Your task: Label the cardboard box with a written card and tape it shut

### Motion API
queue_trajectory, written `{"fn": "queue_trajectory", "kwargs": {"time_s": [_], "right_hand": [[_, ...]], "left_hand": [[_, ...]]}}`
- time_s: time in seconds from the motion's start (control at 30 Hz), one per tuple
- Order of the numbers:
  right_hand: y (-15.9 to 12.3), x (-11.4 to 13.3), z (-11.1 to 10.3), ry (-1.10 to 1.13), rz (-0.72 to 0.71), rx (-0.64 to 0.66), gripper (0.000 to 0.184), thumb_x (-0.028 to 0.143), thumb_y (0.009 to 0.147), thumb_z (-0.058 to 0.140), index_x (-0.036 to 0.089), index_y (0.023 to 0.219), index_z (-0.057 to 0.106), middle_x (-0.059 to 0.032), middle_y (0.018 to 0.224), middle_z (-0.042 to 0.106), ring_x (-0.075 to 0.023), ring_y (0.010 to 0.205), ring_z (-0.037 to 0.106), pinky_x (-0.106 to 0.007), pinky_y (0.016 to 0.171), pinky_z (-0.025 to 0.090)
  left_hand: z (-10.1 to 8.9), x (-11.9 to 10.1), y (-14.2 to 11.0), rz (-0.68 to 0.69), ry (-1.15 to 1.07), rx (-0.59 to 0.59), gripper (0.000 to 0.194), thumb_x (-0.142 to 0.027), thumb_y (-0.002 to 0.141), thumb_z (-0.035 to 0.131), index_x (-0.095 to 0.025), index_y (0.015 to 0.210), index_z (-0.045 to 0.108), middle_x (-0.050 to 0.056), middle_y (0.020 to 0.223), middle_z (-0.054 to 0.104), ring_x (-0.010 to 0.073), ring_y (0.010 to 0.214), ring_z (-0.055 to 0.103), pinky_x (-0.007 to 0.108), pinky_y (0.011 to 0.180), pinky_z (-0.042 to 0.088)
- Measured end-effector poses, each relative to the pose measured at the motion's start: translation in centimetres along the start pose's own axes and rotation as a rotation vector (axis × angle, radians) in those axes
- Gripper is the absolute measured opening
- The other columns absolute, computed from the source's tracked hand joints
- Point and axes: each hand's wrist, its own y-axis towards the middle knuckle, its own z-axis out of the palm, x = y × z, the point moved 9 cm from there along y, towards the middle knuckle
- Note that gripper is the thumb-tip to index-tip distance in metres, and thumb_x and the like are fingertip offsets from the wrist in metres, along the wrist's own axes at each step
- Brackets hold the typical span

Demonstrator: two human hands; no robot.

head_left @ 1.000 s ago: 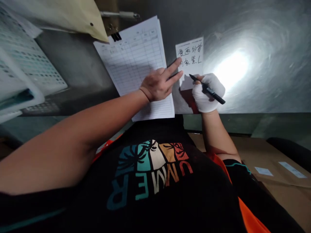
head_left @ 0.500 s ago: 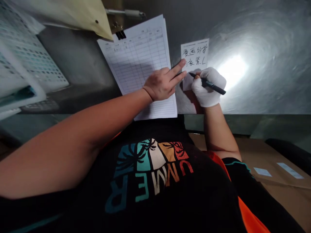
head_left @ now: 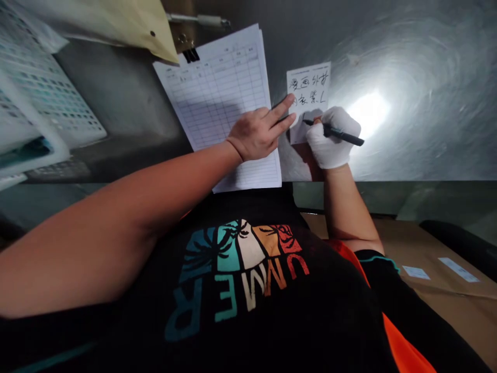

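Observation:
A black pen (head_left: 341, 135) is gripped in my right hand (head_left: 334, 137), which wears a white glove. The pen's tip meets the lower part of a small white paper slip (head_left: 319, 108) bearing handwritten characters. My left hand (head_left: 262, 132), bare, rests across a stack of ruled forms (head_left: 217, 88). Two of its fingers stretch out onto the slip's left edge, while the others are bent. A black binder clip (head_left: 191, 55) holds the forms at their top left.
White perforated baskets (head_left: 77, 109) stand on the left of the metal table (head_left: 435, 103). A yellowish envelope (head_left: 151, 31) lies near the clip, beside a metal rod (head_left: 198, 19). Below the table's edge, at right, is a cardboard box (head_left: 411, 243) with labels.
Fresh short pen strokes show on the slip below the second written line. My right hand and pen have shifted slightly. My left hand keeps its place on the papers.

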Motion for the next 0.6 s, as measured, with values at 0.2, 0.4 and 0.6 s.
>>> {"fn": "queue_trajectory", "kwargs": {"time_s": [0.2, 0.4, 0.6], "right_hand": [[-0.4, 0.0, -1.2, -0.026, 0.0, -0.158, 0.012, 0.02, 0.1, 0.059, 0.025, 0.092, 0.067, -0.0075, 0.096, 0.079, -0.0243, 0.097, 0.076, -0.041, 0.096, 0.067], [-0.2, -0.9, -0.8, -0.122, 0.058, -0.121, 0.011, 0.021, 0.094, 0.063, 0.026, 0.084, 0.061, -0.007, 0.085, 0.072, -0.0272, 0.088, 0.074, -0.045, 0.089, 0.066], [-1.8, 0.8, -3.8, 0.024, -0.061, -0.341, 0.014, 0.03, 0.094, 0.059, 0.025, 0.083, 0.068, -0.0055, 0.078, 0.068, -0.0265, 0.074, 0.073, -0.044, 0.076, 0.064]], "left_hand": [[0.2, 0.2, -0.1, -0.015, -0.022, 0.0, 0.081, -0.014, 0.104, 0.048, -0.021, 0.185, 0.049, 0.011, 0.196, 0.024, 0.0334, 0.121, 0.073, 0.054, 0.099, 0.063], [1.1, 0.8, 0.2, -0.028, -0.108, -0.027, 0.076, -0.018, 0.106, 0.051, -0.024, 0.182, 0.05, 0.005, 0.196, 0.025, 0.0304, 0.121, 0.068, 0.055, 0.101, 0.059], [1.1, 0.7, 0.2, -0.043, -0.09, 0.027, 0.081, -0.017, 0.105, 0.046, -0.023, 0.186, 0.046, 0.005, 0.197, 0.017, 0.0342, 0.127, 0.069, 0.055, 0.098, 0.057]]}}
